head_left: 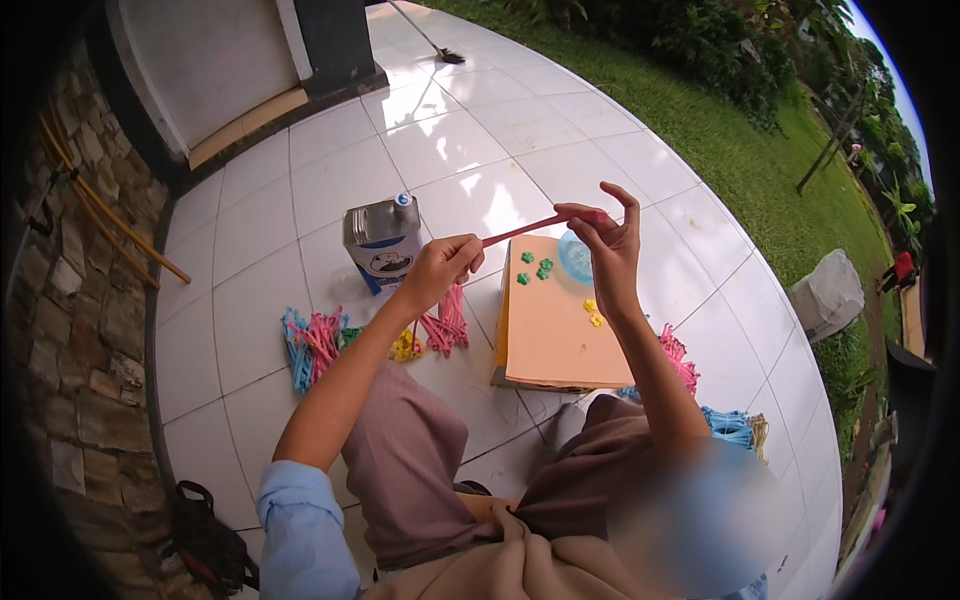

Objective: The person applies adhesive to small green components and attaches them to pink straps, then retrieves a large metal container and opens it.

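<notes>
A narrow pinkish-red strip is stretched between my two hands above a cardboard box. My left hand is closed round its left end. At the other end, my right hand pinches the strip, with one finger raised. Something pink shows at those fingertips, too small to make out. Below, small green flower shapes and yellow flower shapes lie on the flat top of the box. Partly hidden behind my right hand is a translucent blue bowl.
A metal can with a blue label stands left of the box. Bundles of pink strips and blue strips lie on the white tiles. More blue bundles are at the right. A stone wall borders the left, grass the right.
</notes>
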Available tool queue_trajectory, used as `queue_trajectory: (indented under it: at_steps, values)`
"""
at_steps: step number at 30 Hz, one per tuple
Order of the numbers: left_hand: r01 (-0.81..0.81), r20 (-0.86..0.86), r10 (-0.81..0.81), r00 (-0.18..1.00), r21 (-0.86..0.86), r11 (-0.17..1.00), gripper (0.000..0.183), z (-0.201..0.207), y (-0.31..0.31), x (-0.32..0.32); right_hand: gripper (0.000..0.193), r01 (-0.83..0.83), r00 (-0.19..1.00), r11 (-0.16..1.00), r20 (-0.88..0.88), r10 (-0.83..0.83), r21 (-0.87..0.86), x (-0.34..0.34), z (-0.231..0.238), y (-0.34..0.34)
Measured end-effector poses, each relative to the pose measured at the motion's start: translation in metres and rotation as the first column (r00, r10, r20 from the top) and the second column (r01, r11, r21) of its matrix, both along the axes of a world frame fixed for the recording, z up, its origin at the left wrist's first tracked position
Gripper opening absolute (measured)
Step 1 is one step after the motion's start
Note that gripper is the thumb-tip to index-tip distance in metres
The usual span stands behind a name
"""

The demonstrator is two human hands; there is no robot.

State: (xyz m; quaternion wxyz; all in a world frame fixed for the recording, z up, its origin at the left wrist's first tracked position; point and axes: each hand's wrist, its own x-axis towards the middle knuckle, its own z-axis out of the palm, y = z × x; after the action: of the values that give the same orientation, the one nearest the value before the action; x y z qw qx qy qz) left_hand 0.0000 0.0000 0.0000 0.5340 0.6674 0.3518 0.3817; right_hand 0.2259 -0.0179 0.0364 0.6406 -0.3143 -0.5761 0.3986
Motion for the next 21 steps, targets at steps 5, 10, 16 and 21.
queue_trajectory:
  at_steps: [5,10,16,21]
  values:
    - [-0.27,-0.046,0.267,0.963,-0.078,0.96,0.032,-0.016,0.01,-0.001,0.03,0.317,0.888,0.913,0.417,-0.192,-0.255,0.03,-0.076,0.023]
    - [-0.258,-0.126,0.237,0.963,-0.2,0.945,0.029,-0.021,0.009,-0.007,0.026,0.106,0.582,0.994,0.812,-0.047,-0.019,0.019,-0.135,0.022]
    - [-0.213,-0.091,0.196,0.976,-0.247,0.945,0.029,-0.035,0.013,-0.009,0.033,0.056,0.526,0.99,0.839,-0.14,0.13,0.003,-0.154,0.041]
    - [-0.271,-0.143,0.244,0.959,-0.217,0.938,0.028,-0.032,0.014,-0.001,0.04,0.052,0.497,0.996,0.863,-0.09,0.074,0.005,-0.158,0.046]
